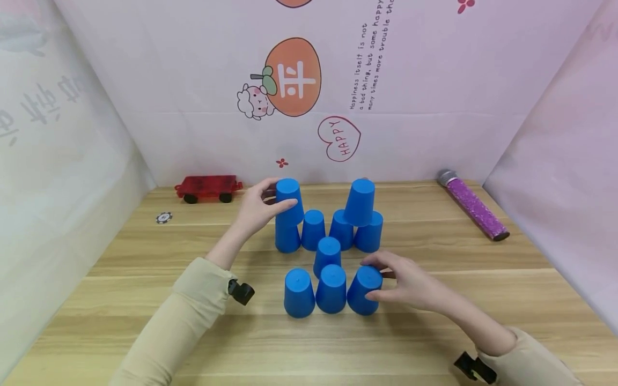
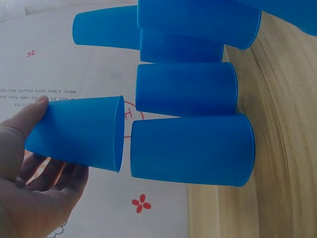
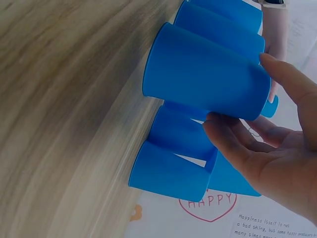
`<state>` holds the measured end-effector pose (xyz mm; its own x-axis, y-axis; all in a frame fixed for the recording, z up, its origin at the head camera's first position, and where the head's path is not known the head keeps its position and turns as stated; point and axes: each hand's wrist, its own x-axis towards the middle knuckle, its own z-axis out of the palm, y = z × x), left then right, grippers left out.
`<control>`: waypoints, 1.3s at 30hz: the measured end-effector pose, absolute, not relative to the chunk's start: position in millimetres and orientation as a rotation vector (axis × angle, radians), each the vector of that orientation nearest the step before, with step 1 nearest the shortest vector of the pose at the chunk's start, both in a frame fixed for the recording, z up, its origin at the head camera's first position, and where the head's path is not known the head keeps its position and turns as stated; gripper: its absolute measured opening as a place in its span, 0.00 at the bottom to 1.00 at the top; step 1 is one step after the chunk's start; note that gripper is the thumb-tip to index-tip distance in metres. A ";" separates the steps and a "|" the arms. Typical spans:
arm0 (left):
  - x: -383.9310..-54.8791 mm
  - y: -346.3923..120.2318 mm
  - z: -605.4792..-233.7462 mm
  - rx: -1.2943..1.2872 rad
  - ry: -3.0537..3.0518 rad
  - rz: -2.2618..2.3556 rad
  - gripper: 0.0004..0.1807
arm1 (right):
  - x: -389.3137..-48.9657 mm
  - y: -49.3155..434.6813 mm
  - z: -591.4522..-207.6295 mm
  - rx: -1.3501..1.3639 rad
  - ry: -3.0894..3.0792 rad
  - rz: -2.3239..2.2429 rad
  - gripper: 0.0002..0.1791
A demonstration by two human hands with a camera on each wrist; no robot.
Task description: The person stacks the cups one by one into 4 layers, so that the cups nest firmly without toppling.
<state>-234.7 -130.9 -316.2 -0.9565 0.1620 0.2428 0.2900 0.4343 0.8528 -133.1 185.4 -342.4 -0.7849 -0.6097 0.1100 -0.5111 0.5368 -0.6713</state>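
Over the table, the left hand, half closed, held a blue cup just above the back-left cup, where off-centre release could have toppled it; the right hand, likewise curved, gripped the front-right cup, and a jerk might have knocked the front-middle cup

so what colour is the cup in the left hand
The cup is plain blue; the left wrist view shows it best.

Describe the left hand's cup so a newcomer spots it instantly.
On the wooden table, find the back row of blue cups. Above its left end, the left hand grips one cup. Unlike the upper cup at right, it is hand-held.
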 end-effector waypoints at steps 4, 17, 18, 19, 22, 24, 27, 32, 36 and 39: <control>-240.3 -125.8 -317.3 -0.445 -2.550 -1.567 0.32 | -133.7 184.4 -343.3 -0.937 2.652 -1.053 0.28; -245.2 -114.4 -316.9 -0.479 -2.557 -1.589 0.31 | -134.7 183.3 -342.4 -0.902 2.659 -1.042 0.26; -245.4 -114.0 -317.1 -0.480 -2.562 -1.584 0.31 | -134.8 183.2 -342.1 -0.899 2.661 -1.038 0.25; -245.7 -113.8 -317.6 -0.483 -2.565 -1.583 0.30 | -134.9 183.0 -341.9 -0.897 2.664 -1.032 0.25; -246.6 -113.8 -319.4 -0.492 -2.564 -1.586 0.30 | -134.9 182.7 -341.5 -0.891 2.670 -1.016 0.25; -246.9 -114.0 -320.5 -0.496 -2.558 -1.602 0.30 | -134.7 182.7 -341.5 -0.893 2.675 -1.008 0.25; -247.3 -114.8 -321.1 -0.499 -2.551 -1.613 0.30 | -134.5 182.4 -340.8 -0.901 2.682 -1.000 0.25; -247.5 -115.2 -321.2 -0.504 -2.550 -1.617 0.30 | -134.6 182.1 -339.7 -0.900 2.678 -0.999 0.25; -247.1 -116.1 -321.3 -0.497 -2.555 -1.618 0.30 | -134.9 182.1 -339.2 -0.900 2.671 -0.997 0.25; -247.0 -116.4 -320.5 -0.491 -2.567 -1.603 0.30 | -134.8 182.2 -339.1 -0.909 2.670 -0.997 0.25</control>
<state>-247.0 -116.4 -320.5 -0.9460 0.2281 0.2305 0.3072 0.4026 0.8623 -134.8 182.2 -339.1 -0.8052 -0.5892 0.0674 -0.4892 0.5957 -0.6371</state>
